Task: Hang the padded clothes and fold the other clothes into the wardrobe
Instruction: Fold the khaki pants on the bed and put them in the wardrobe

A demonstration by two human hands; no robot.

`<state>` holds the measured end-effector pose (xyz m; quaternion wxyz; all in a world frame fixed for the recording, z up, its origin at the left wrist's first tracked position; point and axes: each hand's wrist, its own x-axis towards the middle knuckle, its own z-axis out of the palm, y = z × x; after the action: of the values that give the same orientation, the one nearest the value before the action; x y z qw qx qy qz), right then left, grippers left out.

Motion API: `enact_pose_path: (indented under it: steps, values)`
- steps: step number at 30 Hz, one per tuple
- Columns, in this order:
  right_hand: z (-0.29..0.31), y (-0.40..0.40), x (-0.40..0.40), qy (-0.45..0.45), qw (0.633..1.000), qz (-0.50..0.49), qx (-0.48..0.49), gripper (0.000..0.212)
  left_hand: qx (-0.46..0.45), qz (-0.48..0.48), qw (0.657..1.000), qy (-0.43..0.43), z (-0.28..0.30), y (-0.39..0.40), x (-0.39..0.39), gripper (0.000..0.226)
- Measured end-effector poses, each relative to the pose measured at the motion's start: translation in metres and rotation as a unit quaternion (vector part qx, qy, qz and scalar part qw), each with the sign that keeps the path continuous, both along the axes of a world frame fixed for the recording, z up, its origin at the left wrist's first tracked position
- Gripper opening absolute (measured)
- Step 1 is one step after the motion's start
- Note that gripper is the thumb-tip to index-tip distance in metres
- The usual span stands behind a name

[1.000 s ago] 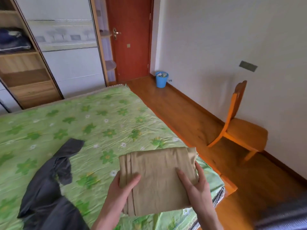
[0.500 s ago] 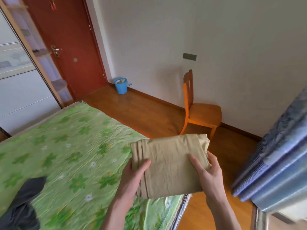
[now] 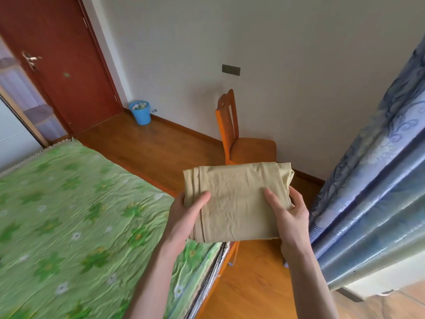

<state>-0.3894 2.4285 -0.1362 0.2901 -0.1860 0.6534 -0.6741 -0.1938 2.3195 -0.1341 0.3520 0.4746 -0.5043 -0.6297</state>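
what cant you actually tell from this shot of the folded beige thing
All in the head view:
- Folded beige cloth: what garment it is; the folds hide its shape.
- Left hand and right hand: the fingers under the cloth are hidden.
- Wardrobe: cut off by the left edge, shelves unseen.
- Blue bin: contents too small.

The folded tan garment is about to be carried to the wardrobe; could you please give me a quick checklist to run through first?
1. Left hand grips the folded tan garment: ok.
2. Right hand grips its other side: ok.
3. Fold is intact, nothing trailing: ok.
4. Garment is lifted off the bed: ok.
5. Floor past the chair is free: ok.
6. Free wardrobe shelf: cannot tell, shelves out of view.
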Motion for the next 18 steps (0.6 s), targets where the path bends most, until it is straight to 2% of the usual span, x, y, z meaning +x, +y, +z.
enact_pose_path:
  steps: [4,11,18]
  values:
    - [0.002,-0.005,-0.053,0.009,1.000,0.004,0.000,0.071,-0.005,-0.021,1.000,-0.013,0.001,-0.004,-0.051,0.019]
    - [-0.005,-0.037,-0.115,-0.019,1.000,0.005,0.003,0.070,-0.012,-0.062,0.997,-0.031,0.001,-0.039,-0.108,0.021]
    - [-0.008,-0.114,-0.179,-0.006,0.999,0.037,0.014,0.067,-0.015,-0.005,1.000,-0.005,-0.009,-0.098,-0.168,0.024]
